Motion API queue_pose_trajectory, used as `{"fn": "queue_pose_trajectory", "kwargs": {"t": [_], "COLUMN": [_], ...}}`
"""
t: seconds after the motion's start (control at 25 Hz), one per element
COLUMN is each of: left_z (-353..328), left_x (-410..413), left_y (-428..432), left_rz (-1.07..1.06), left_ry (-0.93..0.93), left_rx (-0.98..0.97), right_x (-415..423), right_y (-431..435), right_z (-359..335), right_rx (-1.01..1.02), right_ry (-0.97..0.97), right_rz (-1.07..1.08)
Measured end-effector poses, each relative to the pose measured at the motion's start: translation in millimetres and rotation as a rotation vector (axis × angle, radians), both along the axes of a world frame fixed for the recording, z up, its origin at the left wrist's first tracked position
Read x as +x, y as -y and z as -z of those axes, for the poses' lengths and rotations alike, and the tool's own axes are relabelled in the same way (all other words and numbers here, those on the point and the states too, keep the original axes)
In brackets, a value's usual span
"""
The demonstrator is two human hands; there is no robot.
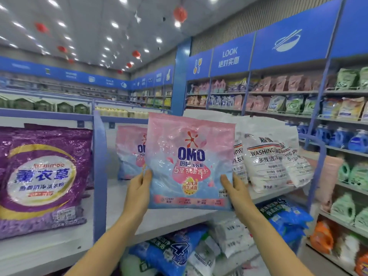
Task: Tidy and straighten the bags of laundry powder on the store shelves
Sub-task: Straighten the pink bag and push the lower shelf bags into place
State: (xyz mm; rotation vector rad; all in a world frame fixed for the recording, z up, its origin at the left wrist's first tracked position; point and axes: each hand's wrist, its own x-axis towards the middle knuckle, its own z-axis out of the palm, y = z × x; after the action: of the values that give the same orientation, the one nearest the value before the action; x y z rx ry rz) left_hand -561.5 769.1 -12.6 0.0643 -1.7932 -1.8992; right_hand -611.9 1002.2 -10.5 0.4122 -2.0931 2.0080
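I hold a pink and blue OMO bag [190,160] upright in front of the top shelf [169,218], its printed face toward me. My left hand [138,193] grips its lower left edge with the thumb on the front. On the lower right edge, my right hand [238,193] grips the same way. A second pink OMO bag [129,152] stands on the shelf behind and to the left, partly hidden. White washing powder bags [266,160] lean in a row to the right. A big purple bag [42,180] stands left of a blue divider [99,172].
Below the top shelf lie blue bags [173,250] and white bags [231,236] in a loose heap. A wall of shelves [298,114] with detergent pouches and blue bottles [344,138] runs along the right. More aisles stretch away at the back left.
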Motion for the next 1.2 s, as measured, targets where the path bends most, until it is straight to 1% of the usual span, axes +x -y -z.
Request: {"fn": "queue_pose_trajectory", "kwargs": {"t": [0.04,0.12,0.16,0.2,0.32,0.4,0.44,0.52,0.64,0.76,0.92,1.2], "left_z": [0.6,-5.8,-7.5,-11.1,-1.9,3.3,4.5,5.9,5.0,12.1,32.7,34.8], "left_x": [-7.5,-38.1,-47.7,-54.3,-83.1,-96.7,-102.7,-118.4,-137.4,-154.2,-163.9,-168.5], "left_y": [1.2,12.9,16.6,20.8,34.1,46.1,51.6,60.4,69.4,72.6,70.6,76.8], "left_rz": [-0.033,-0.206,-0.226,-0.255,-0.486,-0.592,-0.628,-0.69,-0.699,-0.732,-0.772,-0.75], "left_ry": [0.004,0.008,0.02,0.066,0.18,0.276,0.3,0.292,0.306,0.285,0.279,0.285], "left_rx": [-0.019,-0.01,0.005,0.011,-0.011,0.002,0.019,0.08,0.126,0.133,0.062,0.108], "right_x": [-9.3,-50.7,-60.8,-76.3,-117.8,-137.5,-148.7,-174.3,-207.9,-226.5,-242.8,-246.1], "right_y": [2.5,28.7,31.4,39.7,68.8,87.6,96.1,109.5,125.1,135.0,141.5,145.2], "right_z": [0.2,-4.1,0.4,3.8,13.7,18.7,21.8,26.2,27.1,33.3,53.5,56.0], "right_rx": [-0.013,-0.042,-0.035,-0.029,0.014,0.022,0.014,0.018,0.024,0.029,0.046,0.053], "right_ry": [-0.006,0.026,0.03,0.04,0.021,0.055,0.08,0.104,0.094,0.138,0.135,0.086], "right_rz": [-0.017,-0.133,-0.126,-0.133,-0.227,-0.298,-0.332,-0.373,-0.411,-0.389,-0.357,-0.357]}}
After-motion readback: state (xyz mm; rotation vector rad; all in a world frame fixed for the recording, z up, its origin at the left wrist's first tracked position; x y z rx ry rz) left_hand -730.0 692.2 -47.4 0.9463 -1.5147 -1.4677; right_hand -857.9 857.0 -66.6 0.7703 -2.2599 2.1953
